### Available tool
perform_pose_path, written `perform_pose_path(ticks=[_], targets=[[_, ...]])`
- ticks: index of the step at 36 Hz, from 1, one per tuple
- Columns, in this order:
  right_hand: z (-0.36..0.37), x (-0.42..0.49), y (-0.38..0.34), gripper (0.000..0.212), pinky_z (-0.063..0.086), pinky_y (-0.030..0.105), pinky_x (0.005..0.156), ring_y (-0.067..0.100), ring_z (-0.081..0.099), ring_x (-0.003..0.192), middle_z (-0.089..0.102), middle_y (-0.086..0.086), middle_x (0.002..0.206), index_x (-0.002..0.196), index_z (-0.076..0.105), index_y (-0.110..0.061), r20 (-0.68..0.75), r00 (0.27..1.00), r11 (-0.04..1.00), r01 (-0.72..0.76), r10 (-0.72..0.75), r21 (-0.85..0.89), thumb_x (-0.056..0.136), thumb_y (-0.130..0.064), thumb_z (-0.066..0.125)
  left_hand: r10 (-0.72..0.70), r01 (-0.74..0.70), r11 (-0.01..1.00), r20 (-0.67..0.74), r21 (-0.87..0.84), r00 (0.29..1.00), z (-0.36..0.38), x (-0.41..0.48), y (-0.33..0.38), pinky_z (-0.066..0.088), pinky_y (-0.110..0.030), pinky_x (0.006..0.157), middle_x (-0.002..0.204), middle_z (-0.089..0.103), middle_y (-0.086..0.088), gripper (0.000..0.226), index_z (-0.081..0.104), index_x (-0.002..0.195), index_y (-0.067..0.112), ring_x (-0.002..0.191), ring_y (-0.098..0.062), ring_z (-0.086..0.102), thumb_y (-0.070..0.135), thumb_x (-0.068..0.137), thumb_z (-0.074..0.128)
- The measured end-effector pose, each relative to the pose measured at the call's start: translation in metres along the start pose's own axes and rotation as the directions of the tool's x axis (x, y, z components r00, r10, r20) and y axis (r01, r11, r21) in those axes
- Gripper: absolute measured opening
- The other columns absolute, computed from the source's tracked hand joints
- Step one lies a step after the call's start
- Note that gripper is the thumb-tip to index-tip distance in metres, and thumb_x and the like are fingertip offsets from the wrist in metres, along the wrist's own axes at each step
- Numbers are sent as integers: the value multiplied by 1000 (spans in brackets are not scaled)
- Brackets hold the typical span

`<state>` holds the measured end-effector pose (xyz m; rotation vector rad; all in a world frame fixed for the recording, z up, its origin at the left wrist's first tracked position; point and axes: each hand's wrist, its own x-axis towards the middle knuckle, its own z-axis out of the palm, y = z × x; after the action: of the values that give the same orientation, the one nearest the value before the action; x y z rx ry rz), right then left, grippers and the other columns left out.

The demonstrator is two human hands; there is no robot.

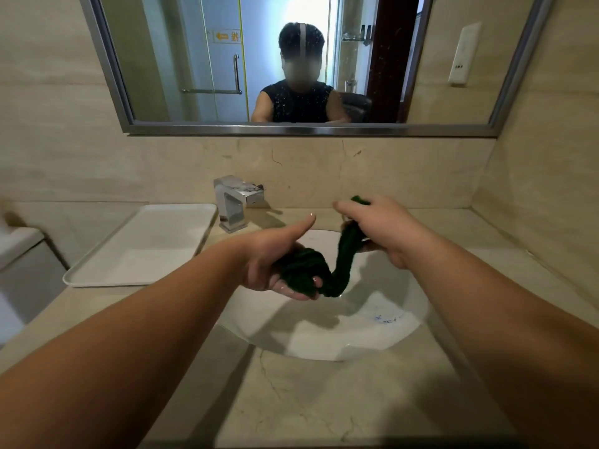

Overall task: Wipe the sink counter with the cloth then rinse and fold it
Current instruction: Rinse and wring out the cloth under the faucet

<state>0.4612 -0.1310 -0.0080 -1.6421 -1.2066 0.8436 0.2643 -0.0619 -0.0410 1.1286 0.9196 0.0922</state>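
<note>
Head view: left grip [275, 264] and right grip [385, 228] both clamp the twisted green cloth [345, 254] (above the sink [324, 338]) stretched between them.

Part of the twisted cloth [343, 254] is hidden inside the right hand [385, 231], whose fingers curl out of sight. The cloth and the left hand [275, 264] cover the middle of the sink basin [389, 332]. The basin's blue mark [387, 317] is too small to read. A white object [16, 247] is blurred and cut off at the left edge.

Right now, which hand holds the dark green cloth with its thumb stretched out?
The left hand, cupping the bunched end of the dark green cloth; the right hand grips the upper end.
</note>
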Motion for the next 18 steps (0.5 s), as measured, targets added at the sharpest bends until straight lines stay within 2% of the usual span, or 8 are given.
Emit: perform_pose_path(ticks=[2, 5, 9, 11, 13, 15, 17, 18], targets=[[15, -7, -8, 48, 63, 43, 86, 25, 73, 96, 76, 7, 103, 109, 72, -17, 114, 993, 998, 38, -34, -39, 90, -61, 67, 60, -57, 996, 49, -67, 997, 8, 2, 4, 59, -52, 94, 133, 67, -32, 108, 51, 142, 1, 121, -46, 68, 90, 82, 43], [23, -12, -13, 52, 56, 40, 99, 23, 69, 107, 74, 6, 111, 120, 69, -21, 192, 981, 999, 34, -28, -28, 96, -65, 55, 131, -128, 981, 15, -148, 991, 12, 11, 3, 62, -52, 86, 133, 69, -27, 103, 63, 136, 8, 116, -46, 71, 92, 78, 48], [15, -10, -6, 31, 61, 43, 96, 32, 74, 107, 77, 19, 109, 117, 69, -13, 153, 988, 973, -2, -34, 229, 103, -35, 53, 219, -222, 964, -37, -149, 975, 5, 21, -5, 63, -40, 86, 131, 72, -20, 62, 68, 135, 14, 105, -32, 74, 62, 96, 62], [11, -7, 6, 26, 62, 39, 94, 29, 73, 112, 77, 13, 110, 117, 70, -14, 124, 987, 971, 75, -105, 226, 95, -15, 54, 264, -267, 938, -44, -221, 963, 4, 21, -7, 64, -31, 74, 125, 73, -20, 47, 69, 131, 11, 94, -27, 74, 44, 98, 68], [4, -3, 23, 48, 56, 31, 96, 16, 65, 124, 71, 0, 130, 131, 65, -24, 185, 960, 978, 203, -209, 54, 86, -9, 58, 292, -288, 908, -33, -305, 956, 2, 19, -7, 60, -22, 58, 113, 73, -21, 41, 67, 126, 5, 81, -21, 73, 30, 94, 73], [0, -4, 36, 83, 52, 28, 97, 11, 55, 130, 52, -10, 149, 155, 40, -41, 322, 916, 919, 320, -238, -232, 82, -14, 67, 318, -291, 894, 25, -341, 948, -1, 20, -6, 53, -16, 47, 105, 72, -19, 39, 63, 123, 5, 71, -16, 69, 19, 90, 76], [2, -3, 50, 106, 51, 33, 101, 14, 52, 130, 42, -13, 151, 161, 19, -46, 386, 885, 800, 421, -260, -427, 77, -21, 78, 333, -279, 906, 132, -318, 934, -4, 20, -4, 47, -14, 43, 103, 68, -18, 29, 63, 118, 7, 66, -14, 64, 9, 91, 74], [5, -1, 56, 107, 50, 34, 102, 14, 52, 129, 44, -12, 151, 160, 20, -44, 380, 876, 763, 456, -296, -457, 75, -25, 82, 327, -269, 923, 189, -276, 926, -5, 20, -3, 45, -14, 42, 102, 66, -18, 24, 63, 116, 6, 64, -13, 62, 5, 93, 69]])
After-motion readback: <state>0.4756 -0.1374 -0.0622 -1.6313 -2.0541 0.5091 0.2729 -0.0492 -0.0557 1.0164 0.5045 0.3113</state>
